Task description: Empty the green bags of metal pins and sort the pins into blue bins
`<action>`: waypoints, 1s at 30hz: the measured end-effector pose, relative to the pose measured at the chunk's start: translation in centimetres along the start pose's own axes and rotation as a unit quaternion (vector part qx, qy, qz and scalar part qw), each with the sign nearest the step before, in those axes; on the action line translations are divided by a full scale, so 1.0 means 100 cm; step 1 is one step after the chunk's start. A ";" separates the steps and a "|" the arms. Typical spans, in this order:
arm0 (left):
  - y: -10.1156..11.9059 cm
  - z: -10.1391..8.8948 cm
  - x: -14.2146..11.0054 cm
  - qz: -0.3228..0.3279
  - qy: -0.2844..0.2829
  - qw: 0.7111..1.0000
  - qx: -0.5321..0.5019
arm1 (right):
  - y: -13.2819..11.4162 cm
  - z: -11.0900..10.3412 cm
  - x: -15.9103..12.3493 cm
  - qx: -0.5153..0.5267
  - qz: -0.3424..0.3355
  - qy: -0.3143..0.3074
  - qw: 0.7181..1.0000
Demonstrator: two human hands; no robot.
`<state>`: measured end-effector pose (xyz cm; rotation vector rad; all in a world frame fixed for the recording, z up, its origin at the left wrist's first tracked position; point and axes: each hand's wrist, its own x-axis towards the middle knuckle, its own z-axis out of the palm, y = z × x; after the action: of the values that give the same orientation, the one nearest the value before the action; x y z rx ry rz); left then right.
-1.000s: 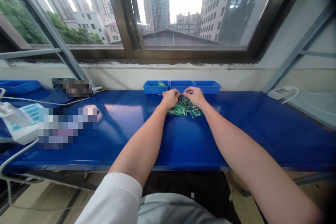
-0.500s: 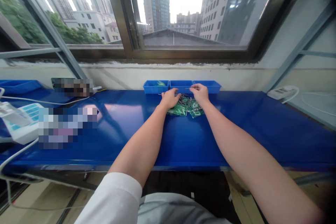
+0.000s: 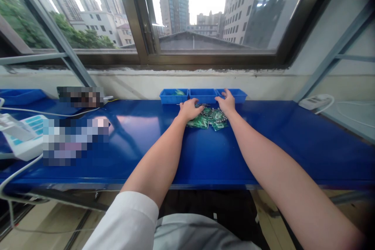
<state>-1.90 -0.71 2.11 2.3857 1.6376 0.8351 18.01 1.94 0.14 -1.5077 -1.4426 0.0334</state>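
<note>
My left hand [image 3: 190, 110] rests at the left edge of a pile of small green packets and thin metal pieces [image 3: 209, 118], its thumb spread away from the fingers. A thin dark rod end [image 3: 178, 104] shows beside its fingertips; I see no grip on it. My right hand [image 3: 227, 102] is raised at the pile's right side, in front of the right blue bin [image 3: 240, 97]. Its fingers are apart, with nothing visible between them. The middle blue bin [image 3: 203, 93] stands between the hands, behind the pile. Green pieces [image 3: 179, 92] lie in the left blue bin [image 3: 165, 97].
The blue table [image 3: 205, 160] reaches back to the wall under the window. At left are a white device with blue panels [image 3: 29, 133], cables and a blurred patch. A white power strip [image 3: 312, 102] lies at right; grey metal posts [image 3: 67, 60] rise on both sides.
My right hand has let go of the thin rod it pinched and spread its fingers, moving slightly right toward the right bin. My left hand has stayed almost in place.
</note>
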 end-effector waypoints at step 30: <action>-0.009 0.008 0.008 -0.030 -0.027 0.998 0.046 | -0.030 0.003 -0.022 -0.165 -0.104 -0.266 0.944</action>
<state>-2.05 0.56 1.35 2.3832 1.7539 0.6925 14.98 -0.19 0.70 -1.6837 -2.1222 0.0790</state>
